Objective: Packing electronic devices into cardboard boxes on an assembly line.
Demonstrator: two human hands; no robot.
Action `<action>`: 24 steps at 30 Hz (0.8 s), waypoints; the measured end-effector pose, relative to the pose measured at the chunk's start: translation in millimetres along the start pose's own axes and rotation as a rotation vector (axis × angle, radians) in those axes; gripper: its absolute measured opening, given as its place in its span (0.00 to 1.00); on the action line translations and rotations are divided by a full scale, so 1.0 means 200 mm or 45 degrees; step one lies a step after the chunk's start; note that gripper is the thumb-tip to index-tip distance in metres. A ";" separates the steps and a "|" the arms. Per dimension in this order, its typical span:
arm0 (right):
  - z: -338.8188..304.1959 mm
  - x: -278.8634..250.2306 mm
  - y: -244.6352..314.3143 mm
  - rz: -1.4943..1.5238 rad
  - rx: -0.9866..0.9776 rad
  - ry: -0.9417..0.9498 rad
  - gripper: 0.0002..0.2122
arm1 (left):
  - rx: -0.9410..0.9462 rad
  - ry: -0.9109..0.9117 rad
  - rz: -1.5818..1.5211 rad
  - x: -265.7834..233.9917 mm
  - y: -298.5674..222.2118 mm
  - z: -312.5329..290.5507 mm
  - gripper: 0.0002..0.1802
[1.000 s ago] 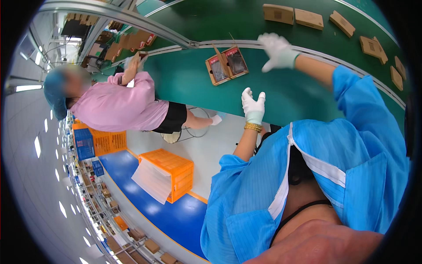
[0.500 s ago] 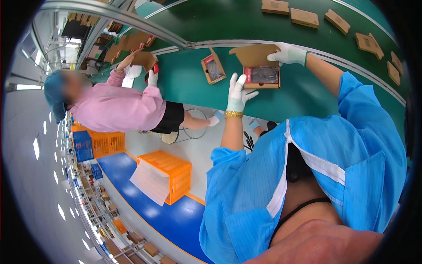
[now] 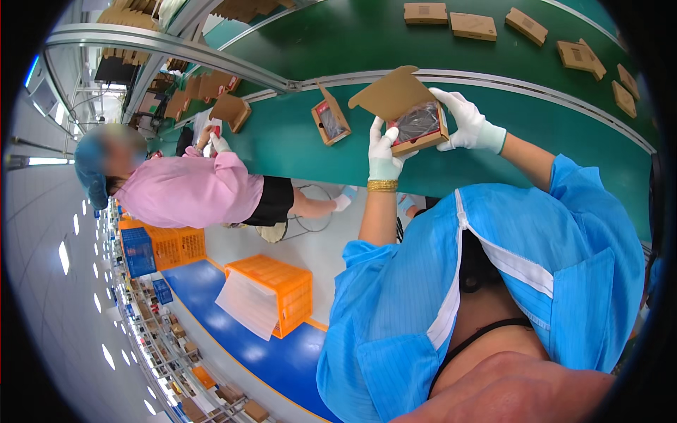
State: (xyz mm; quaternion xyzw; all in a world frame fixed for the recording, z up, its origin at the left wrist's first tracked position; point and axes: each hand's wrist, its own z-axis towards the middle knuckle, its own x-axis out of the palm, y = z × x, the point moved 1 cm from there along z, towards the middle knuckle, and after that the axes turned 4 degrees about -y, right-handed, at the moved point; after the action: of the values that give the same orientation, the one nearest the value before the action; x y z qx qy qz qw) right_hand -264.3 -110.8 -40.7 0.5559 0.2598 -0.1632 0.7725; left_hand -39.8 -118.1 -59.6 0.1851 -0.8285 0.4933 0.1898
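A small brown cardboard box (image 3: 411,146) with its lid (image 3: 390,93) raised is tilted between my white-gloved hands. Inside it lies a dark item in a clear plastic bag (image 3: 422,121), with a bit of red showing beside it. My left hand (image 3: 384,154) grips the near left corner, thumb and fingers on either side. Along the right wall, my right hand (image 3: 463,125) is closed on the box, its fingers partly hidden behind. A second open cardboard box (image 3: 331,125), also with a bagged item and red inside, stands to the left on the green table (image 3: 282,144).
Several closed cardboard boxes (image 3: 474,26) lie on the dark green surface beyond a metal rail (image 3: 508,83). A co-worker in a pink top (image 3: 187,187) stands at the left near another open box (image 3: 230,113). An orange crate (image 3: 293,296) rests on the floor.
My left hand has gone from spread beside the box to gripping it. My right hand has left the lid for the right side. The box is now tilted. The co-worker's hands have left their box.
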 end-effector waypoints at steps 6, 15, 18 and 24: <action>0.04 0.01 0.01 -0.106 -0.497 -0.251 0.30 | -0.034 -0.103 -0.016 0.00 0.01 -0.02 0.25; 0.07 0.09 -0.22 0.371 0.289 0.144 0.24 | 0.142 0.101 0.158 -0.05 0.07 -0.01 0.20; 0.09 0.14 -0.29 0.341 0.553 0.304 0.25 | 0.110 -0.193 0.252 -0.08 0.16 0.09 0.17; 0.26 -0.02 -0.20 -0.091 0.123 0.305 0.10 | 0.158 -0.461 0.373 -0.10 0.22 0.14 0.12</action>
State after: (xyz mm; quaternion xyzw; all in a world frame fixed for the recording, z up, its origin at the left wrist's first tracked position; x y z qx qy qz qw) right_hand -278.5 -172.7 -56.4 0.5983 0.3619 -0.1353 0.7020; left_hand -47.5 -120.1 -114.7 0.1596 -0.8352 0.5242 -0.0473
